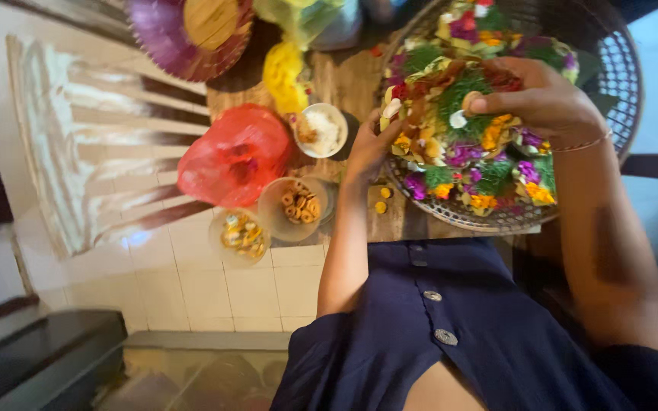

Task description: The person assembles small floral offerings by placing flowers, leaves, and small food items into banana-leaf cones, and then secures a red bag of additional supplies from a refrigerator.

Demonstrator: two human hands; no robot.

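A wide woven tray (618, 68) on a wooden table holds several small flower arrangements (466, 156) of purple, orange, green and white petals. My right hand (542, 95) rests on top of the pile, fingers curled over green shreds and pinching a small white petal (459, 119). My left hand (371, 144) touches the tray's left edge, fingers on the leaf base of an arrangement. Loose orange petals (381, 199) lie on the table just below that hand.
A red plastic bag (234, 156), a white bowl (323, 129), two clear cups of small items (295, 205) (241, 234), a yellow bag (283, 72) and a purple woven basket (184, 34) stand left of the tray. A slatted chair (93, 137) sits on the tiled floor.
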